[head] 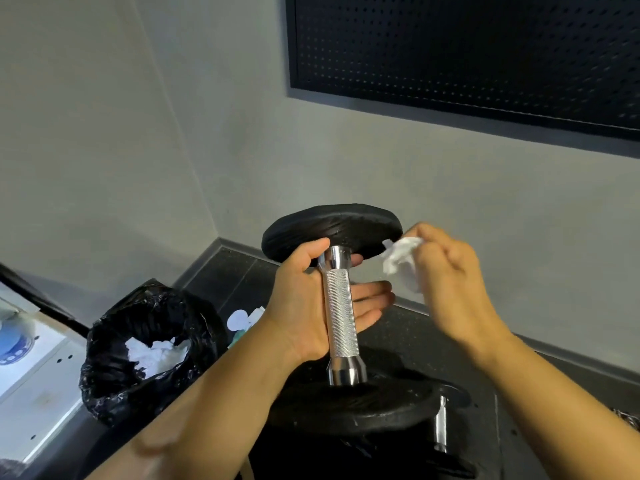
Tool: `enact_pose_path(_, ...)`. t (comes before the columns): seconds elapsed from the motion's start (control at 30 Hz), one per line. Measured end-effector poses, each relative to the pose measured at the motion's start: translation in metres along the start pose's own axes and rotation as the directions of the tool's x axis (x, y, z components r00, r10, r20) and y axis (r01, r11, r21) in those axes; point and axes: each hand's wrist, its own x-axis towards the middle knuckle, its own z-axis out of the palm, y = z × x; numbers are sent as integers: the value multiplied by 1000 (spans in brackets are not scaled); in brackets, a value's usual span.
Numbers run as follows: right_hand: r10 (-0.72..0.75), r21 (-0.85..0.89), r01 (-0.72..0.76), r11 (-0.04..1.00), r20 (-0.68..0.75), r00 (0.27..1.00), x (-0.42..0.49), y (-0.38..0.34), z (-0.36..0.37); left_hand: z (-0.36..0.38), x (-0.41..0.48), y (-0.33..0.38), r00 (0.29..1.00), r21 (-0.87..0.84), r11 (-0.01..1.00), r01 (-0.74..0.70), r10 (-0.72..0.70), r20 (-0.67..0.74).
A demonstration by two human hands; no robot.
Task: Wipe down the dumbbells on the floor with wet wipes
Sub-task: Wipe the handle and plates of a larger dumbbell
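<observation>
Dumbbell (341, 306) stands upright in middle of view, its knurled chrome handle vertical, one black plate on top and one black plate below. Left hand (311, 306) is at the handle: palm is against it from the left side, thumb lies up near the top collar, and fingers are stretched out behind the bar, loose and not curled tight (so more a support than a firm grip). Right hand (450, 282) is just beside the upper plate, at its right edge, fingers pinched together on crumpled white wet wipe (401, 258); the wipe is near the plate rim, but if it touches I cannot tell. Second dumbbell (441, 424) lies low behind the bottom plate, on dark floor. At left sits black trash bag (145, 355), open, w/ white used wipes inside. Behind, grey wall and dark pegboard (467, 50) at upper right.
</observation>
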Motion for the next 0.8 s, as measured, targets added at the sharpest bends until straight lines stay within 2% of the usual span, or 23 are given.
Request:
enact_pose_path(0.03, 120, 130, -115, 985, -28, 992, 4, 0, -2, -1, 0, 0, 1000, 32, 999, 0, 1, -23)
enact_pose_path(0.1, 243, 212, -230, 950, -39, 969, 10, -1, -4, -3, -2, -2, 998, 46, 999, 11, -8, -67)
enact_pose_path(0.27, 158, 232, -224, 947, 273, 949, 16, -1, -4, -5, -9, -3, 987, -87, 995, 53, -65, -145)
enact_pose_path(0.33, 149, 254, -207, 945, 230, 962, 14, -2, 3, -7, -11, -4, 986, -103, 993, 64, -79, -149)
enact_pose_path(0.4, 85, 130, -95, 987, 82, 993, 15, -2, 13, -8, -10, -4, 984, -80, 994, 73, -85, -156)
enact_pose_path(0.47, -45, -119, 41, 992, -23, 999, 18, -4, 20, -8, -8, -3, 980, 1, 995, 104, -102, -172)
enact_pose_path(0.53, -174, -320, 143, 937, -71, 982, 20, -10, 22, -4, -9, 0, 978, 124, 980, 155, -134, -158)
enact_pose_path(0.63, -387, -556, 259, 790, -124, 914, 17, -22, 24, 6, -9, 4, 974, 323, 925, 201, -154, -164)
enact_pose_path(0.73, -475, -609, 298, 735, -150, 867, 15, -30, 24, 11, -1, 4, 961, 400, 897, 188, -84, -264)
enact_pose_path(0.8, -427, -555, 306, 773, -99, 899, 17, -33, 17, 13, 3, 4, 947, 388, 904, 179, -52, -316)
